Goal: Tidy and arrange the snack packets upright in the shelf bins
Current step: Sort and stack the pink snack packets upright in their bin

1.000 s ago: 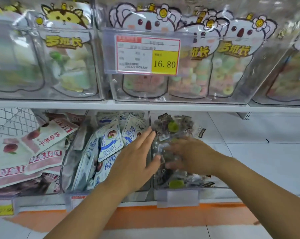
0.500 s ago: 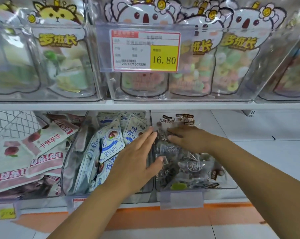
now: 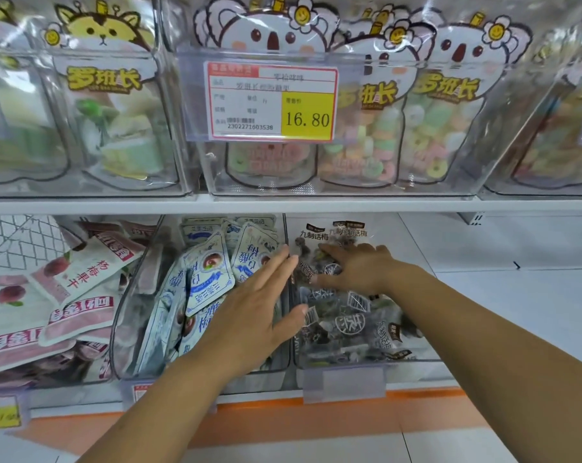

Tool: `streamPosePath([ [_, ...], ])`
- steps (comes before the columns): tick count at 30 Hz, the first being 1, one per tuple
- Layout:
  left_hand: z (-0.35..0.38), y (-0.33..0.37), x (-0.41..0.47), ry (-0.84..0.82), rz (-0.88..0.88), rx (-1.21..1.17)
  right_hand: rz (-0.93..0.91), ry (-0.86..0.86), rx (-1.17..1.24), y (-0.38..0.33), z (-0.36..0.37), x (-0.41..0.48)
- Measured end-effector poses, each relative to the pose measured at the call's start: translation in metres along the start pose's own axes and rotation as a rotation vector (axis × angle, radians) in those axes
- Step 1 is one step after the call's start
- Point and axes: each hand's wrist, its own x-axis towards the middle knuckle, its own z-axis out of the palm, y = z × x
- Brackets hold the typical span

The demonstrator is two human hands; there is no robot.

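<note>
On the lower shelf (image 3: pixel 483 248), the dark plum packets (image 3: pixel 353 324) sat in the clear right bin (image 3: pixel 344 366). Most of them lay jumbled and flat toward the front, while two stood upright against the back with their printed headers showing. The left hand (image 3: pixel 259 305) lay against the wall between this bin and the middle bin (image 3: pixel 129 315). Its fingers were straight and close together, pointing toward the back, and its thumb was stretched out to the right so that its tip touched a packet near the barcode. The right hand (image 3: pixel 361 267) was palm-down over the packets at the back of the right bin. Its fingers were bent and reached leftward, with the thumb below them and packets between. Whether it actually pinched one or only pressed on the pile could not be told. The middle bin held blue-and-white packets (image 3: pixel 209 272) leaning at mixed angles, some upside down. To the left, pink-and-white packets (image 3: pixel 82 272) lay flat in a loose heap. On the shelf above, clear bins held candy bags (image 3: pixel 445 95) standing upright, with a price tag (image 3: pixel 271 101) reading 16.80 clipped to the front.
</note>
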Motion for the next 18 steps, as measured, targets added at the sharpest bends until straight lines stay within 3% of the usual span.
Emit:
streamPosePath([
  [4, 0.001, 0.002, 0.001, 0.0, -0.007, -0.026, -0.026, 0.002, -0.004, -0.001, 0.001, -0.006],
  [9, -0.002, 0.002, 0.0, -0.016, -0.011, -0.049, -0.113, 0.082, 0.601, 0.02, -0.046, -0.046],
  [11, -0.002, 0.003, 0.0, -0.013, -0.02, -0.058, -0.153, 0.031, 0.538, 0.036, -0.055, -0.079],
  [14, -0.003, 0.006, 0.0, -0.005, -0.025, -0.049, -0.083, -0.201, 0.226, 0.033, -0.036, -0.108],
  [16, -0.003, 0.007, 0.0, -0.008, -0.032, -0.05, -0.038, -0.176, 0.075, 0.019, -0.012, -0.097],
  [18, -0.005, 0.008, 0.0, -0.009, -0.041, -0.038, -0.074, -0.055, 0.068, 0.011, 0.006, -0.077],
])
